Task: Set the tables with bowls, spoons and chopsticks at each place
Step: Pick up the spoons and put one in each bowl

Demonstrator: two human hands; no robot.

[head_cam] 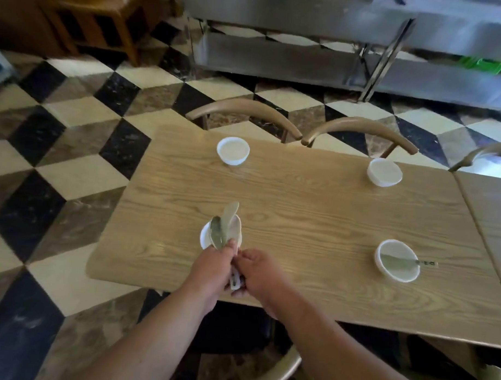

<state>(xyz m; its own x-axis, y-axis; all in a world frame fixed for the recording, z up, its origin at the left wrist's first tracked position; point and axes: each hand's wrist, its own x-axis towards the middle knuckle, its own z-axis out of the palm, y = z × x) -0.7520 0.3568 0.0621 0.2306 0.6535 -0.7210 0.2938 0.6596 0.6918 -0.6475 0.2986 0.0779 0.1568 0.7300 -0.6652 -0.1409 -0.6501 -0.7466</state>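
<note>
Several white bowls stand on the wooden table (300,203): a far-left bowl (233,150), a far-right bowl (384,172), and a near-right bowl (398,260) with a spoon (406,262) lying in it. The near-left bowl (206,236) is partly hidden behind a bunch of spoons (224,228). My left hand (209,271) grips that bunch by the handles, scoops up, over the near-left bowl. My right hand (259,272) pinches the handle ends right beside the left hand. No chopsticks show.
Two curved wooden chair backs (246,110) (359,128) stand at the table's far side, and another chair (277,370) is near me. A second table (490,204) abuts on the right. Steel shelving (305,58) runs behind, over a checkered floor.
</note>
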